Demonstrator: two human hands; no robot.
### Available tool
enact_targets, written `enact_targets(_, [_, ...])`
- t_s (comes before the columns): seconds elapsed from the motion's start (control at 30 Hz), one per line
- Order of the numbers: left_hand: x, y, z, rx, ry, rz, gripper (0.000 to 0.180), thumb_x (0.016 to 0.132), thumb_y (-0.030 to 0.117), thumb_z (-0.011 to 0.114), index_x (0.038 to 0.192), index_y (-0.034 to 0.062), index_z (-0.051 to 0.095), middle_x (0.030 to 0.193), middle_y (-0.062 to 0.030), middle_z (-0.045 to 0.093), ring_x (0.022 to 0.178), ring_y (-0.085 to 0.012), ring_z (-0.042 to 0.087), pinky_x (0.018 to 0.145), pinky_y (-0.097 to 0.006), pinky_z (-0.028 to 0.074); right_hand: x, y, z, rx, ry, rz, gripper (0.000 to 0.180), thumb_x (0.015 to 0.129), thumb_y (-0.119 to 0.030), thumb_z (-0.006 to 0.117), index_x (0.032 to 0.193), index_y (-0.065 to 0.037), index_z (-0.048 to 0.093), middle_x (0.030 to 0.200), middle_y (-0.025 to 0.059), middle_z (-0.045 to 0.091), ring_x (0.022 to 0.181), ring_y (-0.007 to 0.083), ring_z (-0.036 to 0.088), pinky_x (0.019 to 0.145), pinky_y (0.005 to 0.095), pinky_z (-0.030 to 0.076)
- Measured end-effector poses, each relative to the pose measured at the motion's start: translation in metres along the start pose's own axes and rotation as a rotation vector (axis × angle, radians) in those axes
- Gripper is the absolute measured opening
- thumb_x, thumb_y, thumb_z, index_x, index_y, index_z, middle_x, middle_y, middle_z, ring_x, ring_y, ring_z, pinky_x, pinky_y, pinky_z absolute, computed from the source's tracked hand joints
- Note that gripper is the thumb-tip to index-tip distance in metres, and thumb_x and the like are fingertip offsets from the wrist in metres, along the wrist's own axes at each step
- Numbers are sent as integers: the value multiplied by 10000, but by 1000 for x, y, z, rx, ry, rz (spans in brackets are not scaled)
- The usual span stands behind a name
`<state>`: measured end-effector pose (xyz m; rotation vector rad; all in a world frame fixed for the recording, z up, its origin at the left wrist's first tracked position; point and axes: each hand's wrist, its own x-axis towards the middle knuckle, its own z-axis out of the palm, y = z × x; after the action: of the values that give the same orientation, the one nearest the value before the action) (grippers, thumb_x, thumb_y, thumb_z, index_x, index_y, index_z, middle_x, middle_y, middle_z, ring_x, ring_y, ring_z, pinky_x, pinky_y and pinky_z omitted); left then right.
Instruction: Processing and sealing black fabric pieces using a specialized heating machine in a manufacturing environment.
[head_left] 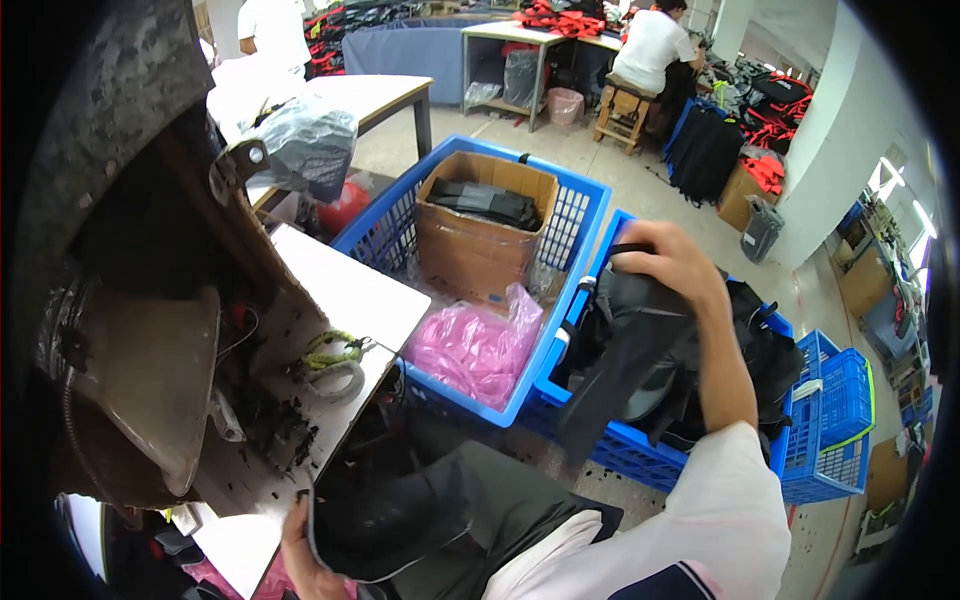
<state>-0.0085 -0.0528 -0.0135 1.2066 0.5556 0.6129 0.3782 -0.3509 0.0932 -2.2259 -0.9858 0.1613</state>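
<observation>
Head view: your right hand [668,262] is closed on black fabric [640,350] heaped in the blue crate [700,465] to your right; your left hand [300,555] pinches the edge of a dark piece [395,515] on your lap, beside the table [350,290]

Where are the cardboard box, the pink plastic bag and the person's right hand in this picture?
Brown cardboard box [470,250]: head view, on its front wall.
Crumpled pink plastic bag [470,350]: head view, on its middle.
Right hand [665,262]: head view, on the back of the hand, which grips black fabric.
</observation>
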Motion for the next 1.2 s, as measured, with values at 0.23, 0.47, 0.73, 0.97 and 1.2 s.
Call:
enact_targets(0.23, [43, -22, 126, -840, 0, -515, 147, 920, 112, 469, 1005, 25, 553, 984, -97, 613, 924, -205, 600, 861, -347, 482, -85, -51, 143, 404, -336, -482, 584, 689, -330, 754, 1141, -36, 530, 1111, 159, 553, 1038, 293, 523, 900, 381, 394])
enact_targets(0.47, [6, -48, 96, 716, -576, -103, 462, 732, 239, 729, 1085, -12, 565, 986, -122, 603, 901, -179, 556, 822, -284, 435, -16, -43, 129, 1091, 95, 90, 187, 743, -90, 676, 903, -47, 589, 809, 46, 608, 748, 139, 580, 698, 282, 454])
enact_targets(0.73, [8, -17, 190, -342, -530, -376, 371, 814, 10, 529, 1181, -1, 481, 994, -49, 595, 930, -102, 547, 811, -237, 454, 59, 8, 39, -8, 389, -3, 398, 720, -222, 723, 995, 23, 571, 950, 122, 630, 841, 209, 621, 762, 316, 483])
enact_targets(0.97, [24, -6, 111, -234, -610, -550, 504, 691, -38, 485, 1193, -20, 515, 1085, -72, 582, 971, -96, 550, 866, -214, 436, 1, -79, 132, 472, -730, -590, 281, 740, -69, 680, 1008, -11, 620, 1044, 101, 626, 1023, 228, 572, 949, 347, 392])
enact_targets(1.2, [19, -4, 60, 435, -545, -14, 291, 794, 203, 665, 991, -6, 617, 871, -39, 586, 813, -88, 530, 718, -242, 433, -2, -121, 191, 385, -551, -640, 109, 743, -63, 682, 759, 2, 597, 754, 89, 627, 691, 191, 616, 597, 287, 460])
